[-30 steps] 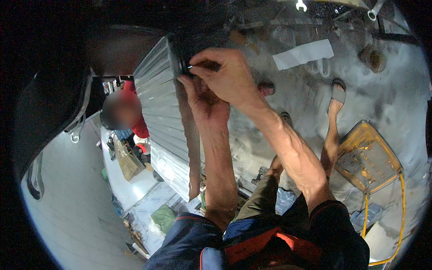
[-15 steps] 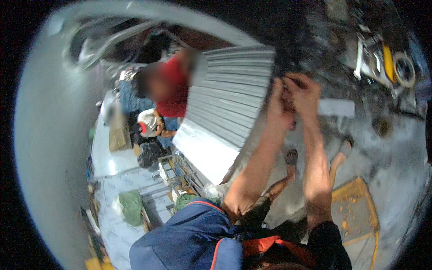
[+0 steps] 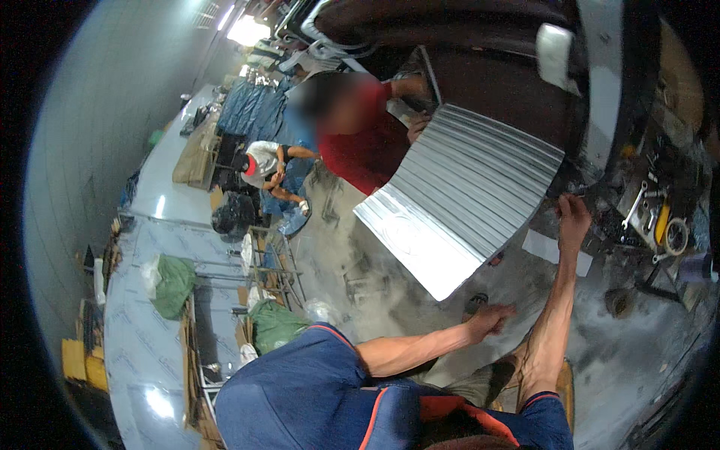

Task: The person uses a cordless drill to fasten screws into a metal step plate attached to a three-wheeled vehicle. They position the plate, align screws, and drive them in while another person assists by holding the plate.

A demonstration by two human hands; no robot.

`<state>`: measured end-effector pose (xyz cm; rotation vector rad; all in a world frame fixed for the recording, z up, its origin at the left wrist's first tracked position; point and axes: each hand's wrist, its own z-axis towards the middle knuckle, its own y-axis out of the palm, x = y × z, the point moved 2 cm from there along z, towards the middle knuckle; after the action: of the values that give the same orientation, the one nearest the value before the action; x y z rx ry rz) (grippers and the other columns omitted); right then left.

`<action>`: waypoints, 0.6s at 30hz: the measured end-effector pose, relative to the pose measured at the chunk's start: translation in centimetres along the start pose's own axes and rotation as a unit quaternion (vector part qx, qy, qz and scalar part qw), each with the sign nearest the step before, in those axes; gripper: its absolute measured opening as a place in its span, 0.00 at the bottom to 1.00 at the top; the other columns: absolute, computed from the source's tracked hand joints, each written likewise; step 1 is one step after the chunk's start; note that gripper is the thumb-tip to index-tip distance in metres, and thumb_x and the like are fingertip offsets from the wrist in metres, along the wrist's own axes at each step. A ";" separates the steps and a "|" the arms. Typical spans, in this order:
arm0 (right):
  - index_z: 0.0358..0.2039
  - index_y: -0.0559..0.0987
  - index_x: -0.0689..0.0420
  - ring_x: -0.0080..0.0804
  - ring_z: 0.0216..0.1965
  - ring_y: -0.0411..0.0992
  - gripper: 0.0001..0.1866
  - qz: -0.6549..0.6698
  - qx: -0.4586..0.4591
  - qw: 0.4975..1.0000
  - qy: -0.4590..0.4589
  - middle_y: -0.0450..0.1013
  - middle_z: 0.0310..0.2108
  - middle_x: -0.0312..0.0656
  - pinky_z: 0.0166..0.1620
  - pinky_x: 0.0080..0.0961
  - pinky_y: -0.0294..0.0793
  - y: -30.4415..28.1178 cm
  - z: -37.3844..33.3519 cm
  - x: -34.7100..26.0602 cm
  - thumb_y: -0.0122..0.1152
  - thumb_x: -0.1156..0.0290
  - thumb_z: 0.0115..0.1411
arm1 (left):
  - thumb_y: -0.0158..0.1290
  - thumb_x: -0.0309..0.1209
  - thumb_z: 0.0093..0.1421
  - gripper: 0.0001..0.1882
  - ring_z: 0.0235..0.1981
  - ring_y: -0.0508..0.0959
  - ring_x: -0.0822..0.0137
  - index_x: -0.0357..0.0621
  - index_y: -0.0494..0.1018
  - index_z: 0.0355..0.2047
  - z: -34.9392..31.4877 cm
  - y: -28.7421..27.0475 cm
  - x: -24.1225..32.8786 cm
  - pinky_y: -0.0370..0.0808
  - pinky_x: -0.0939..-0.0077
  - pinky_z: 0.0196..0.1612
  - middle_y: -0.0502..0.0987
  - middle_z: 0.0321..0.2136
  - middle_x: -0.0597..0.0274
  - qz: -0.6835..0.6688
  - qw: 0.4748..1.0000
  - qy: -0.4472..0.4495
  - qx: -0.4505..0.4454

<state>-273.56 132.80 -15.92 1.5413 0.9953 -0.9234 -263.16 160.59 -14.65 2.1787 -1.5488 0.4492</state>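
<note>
A grey ridged panel (image 3: 480,180) with a bright, flat shiny end slants across the middle, its far edge against a dark machine body (image 3: 502,97). My right hand (image 3: 574,219) reaches up beside the panel's right corner, fingers pinched together near the machine's edge. What they hold, if anything, is too small to make out. Below the panel's shiny end, my left hand (image 3: 491,320) hangs in the air apart from it, fingers loosely bent and holding nothing visible. Across the panel, a co-worker in a red shirt (image 3: 356,142) has a hand (image 3: 418,127) at its far left edge.
Wrenches (image 3: 636,204), a yellow-handled tool (image 3: 663,221) and a tape roll (image 3: 676,235) lie at the right. A white sheet (image 3: 536,244) lies below my right hand. Another person (image 3: 262,165) crouches at the left, beyond a metal frame (image 3: 274,262) and green bags (image 3: 277,326).
My hands, together at the panel's right corner before, are now apart: the left has drawn back toward me, the right stays near the corner. The view has shifted, showing more of the machine.
</note>
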 end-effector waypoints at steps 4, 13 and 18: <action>0.32 0.77 0.62 0.23 0.27 0.65 0.10 -0.047 0.009 0.998 -0.045 0.70 0.25 0.34 0.31 0.27 0.65 0.3 0.0 0.5 0.64 0.68 0.63 | 0.54 0.40 0.67 0.14 0.16 0.59 0.74 0.42 0.76 0.32 -5.0 -5.0 -3.0 0.56 0.73 0.19 0.63 0.16 0.71 0.020 0.992 -0.083 0.088; 0.24 0.72 0.62 0.28 0.19 0.66 0.09 -0.086 -0.006 0.996 -0.009 0.70 0.20 0.39 0.24 0.30 0.65 0.1 1.3 1.4 0.60 0.75 0.60 | 0.56 0.34 0.65 0.11 0.16 0.61 0.75 0.38 0.79 0.35 -16.4 -13.9 -5.1 0.58 0.77 0.18 0.64 0.16 0.71 -0.011 0.979 -0.056 0.198; 0.27 0.74 0.61 0.33 0.18 0.68 0.03 -0.124 0.063 0.981 0.135 0.68 0.20 0.41 0.20 0.32 0.67 -0.9 4.1 3.2 0.56 0.81 0.57 | 0.51 0.28 0.65 0.10 0.20 0.69 0.68 0.34 0.77 0.41 -20.2 -15.1 -6.9 0.71 0.68 0.25 0.69 0.21 0.63 -0.289 0.934 0.092 0.188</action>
<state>-273.52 129.35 -19.90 1.7061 1.3680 -0.9803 -251.39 180.92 -3.13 2.6425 -0.7023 0.7664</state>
